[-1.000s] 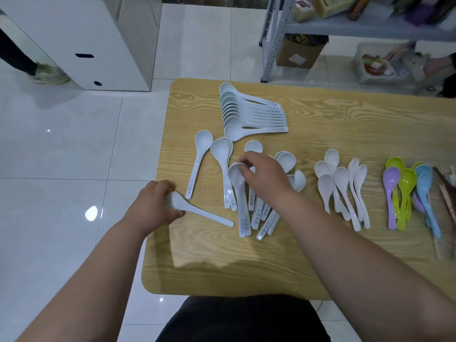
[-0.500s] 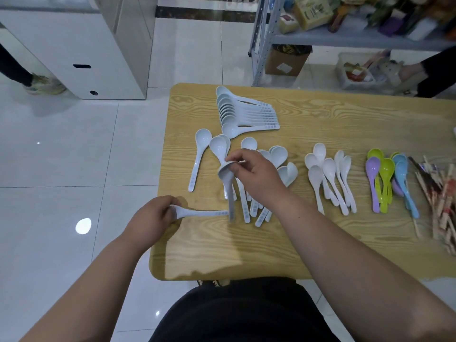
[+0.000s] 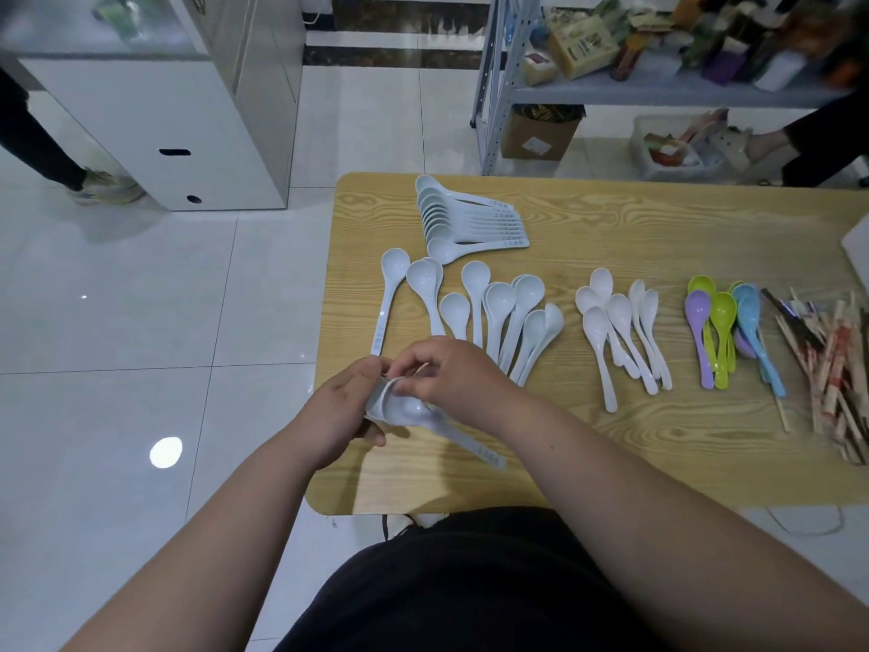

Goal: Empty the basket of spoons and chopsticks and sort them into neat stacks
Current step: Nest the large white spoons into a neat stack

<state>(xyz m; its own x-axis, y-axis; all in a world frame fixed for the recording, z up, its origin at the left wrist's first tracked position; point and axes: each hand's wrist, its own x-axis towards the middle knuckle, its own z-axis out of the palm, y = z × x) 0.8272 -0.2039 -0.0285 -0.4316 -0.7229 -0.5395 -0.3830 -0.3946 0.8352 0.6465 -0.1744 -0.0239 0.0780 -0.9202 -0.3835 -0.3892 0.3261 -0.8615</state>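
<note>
My left hand grips the bowl end of a pale blue spoon at the table's near left corner, its handle pointing right and toward me. My right hand pinches a second pale blue spoon, nesting it into the first. Loose pale blue spoons lie just beyond my hands. A neat stack of pale blue spoons sits at the far left. White spoons, coloured spoons and wrapped chopsticks lie to the right.
The wooden table has its left edge beside my left hand. A white cabinet and a person's leg stand at far left. A metal shelf with boxes is behind the table. A white object's corner shows at right.
My right hand lifted a spoon out of the loose pile and brought it back to my left hand, where the two spoons now meet. The camera view shifted, showing more chopsticks.
</note>
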